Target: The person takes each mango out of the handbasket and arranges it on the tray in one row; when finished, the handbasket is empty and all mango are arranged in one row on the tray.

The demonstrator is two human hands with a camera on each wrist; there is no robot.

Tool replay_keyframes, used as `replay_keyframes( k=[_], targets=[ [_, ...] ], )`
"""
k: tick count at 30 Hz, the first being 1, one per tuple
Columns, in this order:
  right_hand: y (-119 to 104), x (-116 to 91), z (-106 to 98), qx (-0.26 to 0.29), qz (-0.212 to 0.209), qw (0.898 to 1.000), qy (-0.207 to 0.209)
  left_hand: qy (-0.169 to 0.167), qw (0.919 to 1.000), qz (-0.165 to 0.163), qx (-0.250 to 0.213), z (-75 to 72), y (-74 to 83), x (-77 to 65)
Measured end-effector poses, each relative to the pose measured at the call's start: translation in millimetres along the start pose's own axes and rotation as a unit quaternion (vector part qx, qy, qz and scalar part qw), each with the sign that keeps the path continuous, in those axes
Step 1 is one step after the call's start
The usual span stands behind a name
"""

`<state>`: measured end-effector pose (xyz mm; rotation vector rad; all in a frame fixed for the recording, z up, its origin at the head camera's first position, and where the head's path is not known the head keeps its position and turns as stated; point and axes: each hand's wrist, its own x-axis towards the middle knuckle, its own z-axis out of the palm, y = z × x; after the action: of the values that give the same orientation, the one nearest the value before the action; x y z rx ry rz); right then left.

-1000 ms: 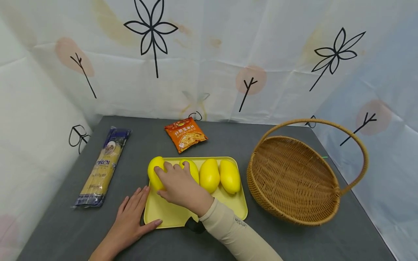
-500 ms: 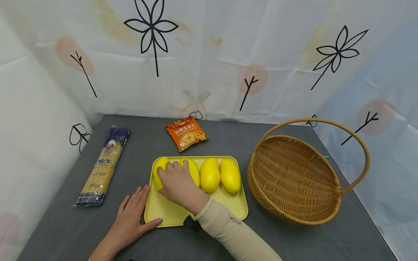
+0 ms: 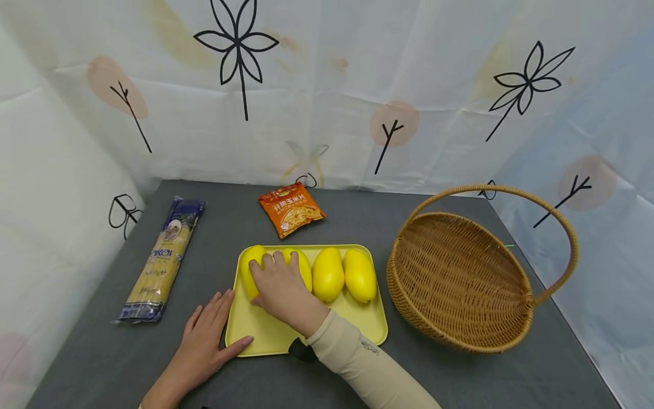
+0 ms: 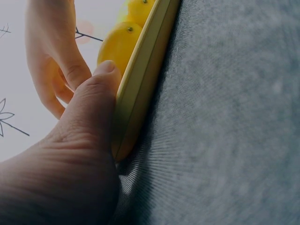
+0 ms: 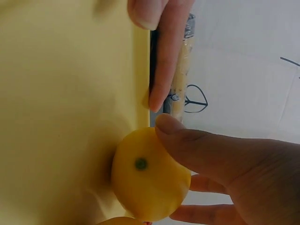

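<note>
On the grey table lies a yellow tray [image 3: 271, 338] with several yellow mangoes in a row along its far side. The leftmost mango [image 3: 248, 275] is in the grip of my right hand [image 3: 283, 292], thumb on the near side and fingers over the far side. In the right wrist view this mango [image 5: 143, 173] shows its green stem end, low over the tray. My right fingers partly cover the second mango [image 3: 306, 270]. My left hand [image 3: 204, 338] rests with straight fingers at the tray's left edge, its thumb [image 4: 101, 89] against the near rim.
A wicker basket [image 3: 460, 284] with a tall handle stands right of the tray. Behind the tray lies an orange snack packet [image 3: 291, 210]. A long pasta pack [image 3: 160, 261] lies at the left. Patterned cloth [image 3: 327, 85] hangs behind and beside the table.
My right hand has shifted slightly right, bringing the leftmost mango from over the tray's left rim to inside it, beside the others. The left hand has stayed in place.
</note>
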<state>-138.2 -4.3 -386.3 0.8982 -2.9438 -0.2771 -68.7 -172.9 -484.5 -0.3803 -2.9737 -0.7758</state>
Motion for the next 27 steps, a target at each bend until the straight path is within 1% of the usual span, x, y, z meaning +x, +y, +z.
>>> replay_keyframes(
  k=[3, 11, 16, 21, 27],
  targets=[
    [0.7, -1.2, -0.1, -0.001, -0.001, 1.000, -0.005, 0.001, 1.0000, -0.001, 0.002, 1.3, -1.3, 0.3],
    [3.6, -2.7, 0.4, -0.001, -0.004, 1.000, 0.008, 0.009, 1.0000, 0.000, 0.004, 2.7, -2.4, 1.0],
    [3.8, -2.6, 0.7, 0.006, -0.006, 1.000, 0.009, 0.002, 1.0000, -0.006, 0.001, 2.4, -2.0, 1.0],
    [3.3, -1.6, 0.5, 0.007, -0.005, 1.000, 0.003, 0.006, 1.0000, -0.004, 0.004, 2.3, -1.5, 0.6],
    [2.7, 0.1, 1.8, 0.005, -0.002, 1.000, -0.002, -0.006, 0.9999, -0.012, 0.007, 0.9, -1.4, 1.0]
  ],
)
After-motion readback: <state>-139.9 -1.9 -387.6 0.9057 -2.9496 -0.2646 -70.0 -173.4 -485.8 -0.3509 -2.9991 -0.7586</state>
